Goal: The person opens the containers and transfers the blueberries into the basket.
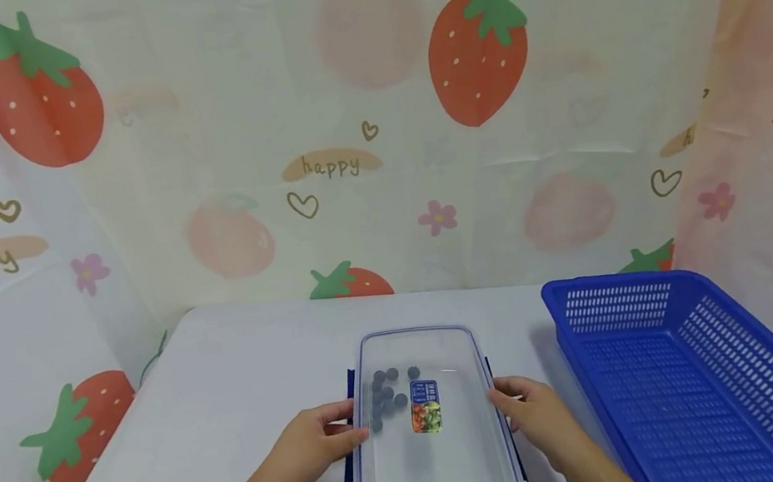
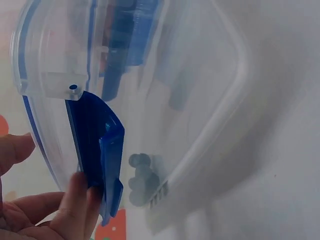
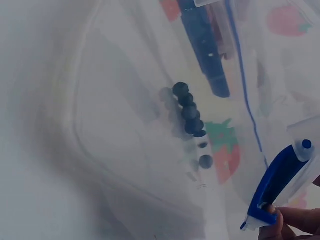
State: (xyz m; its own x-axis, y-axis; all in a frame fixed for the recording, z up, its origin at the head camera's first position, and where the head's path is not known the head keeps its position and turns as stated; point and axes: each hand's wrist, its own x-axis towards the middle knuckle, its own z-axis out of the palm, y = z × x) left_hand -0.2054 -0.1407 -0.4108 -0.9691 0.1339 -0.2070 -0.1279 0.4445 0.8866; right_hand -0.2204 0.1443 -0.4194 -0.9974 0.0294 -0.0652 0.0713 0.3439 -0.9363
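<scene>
Left hand (image 1: 316,446): I see it gripping the left edge of the rectangular clear plastic container (image 1: 460,465), thumb on the blue-trimmed lid, fingers at a dark-blue plastic latch (image 2: 97,140).
Right hand (image 1: 535,411): gripping the container's right edge, fingers at the matching dark-blue plastic latch (image 3: 275,177).
Hold: 2 opposite grips, I judge, to keep the container level; both latches look unfastened to me.
Small dark round balls (image 1: 400,401): inside the container, bunched toward its far-left part, perhaps having rolled together; they overlap, so I can't count them.
Blue plastic mesh basket (image 1: 617,307): right of the container, apart from it, probably placed for easy reach.
White smooth table (image 1: 239,365): under the container and beyond it.
Strawberry-printed pale drape (image 1: 222,115): behind the container and along 2 sides.
</scene>
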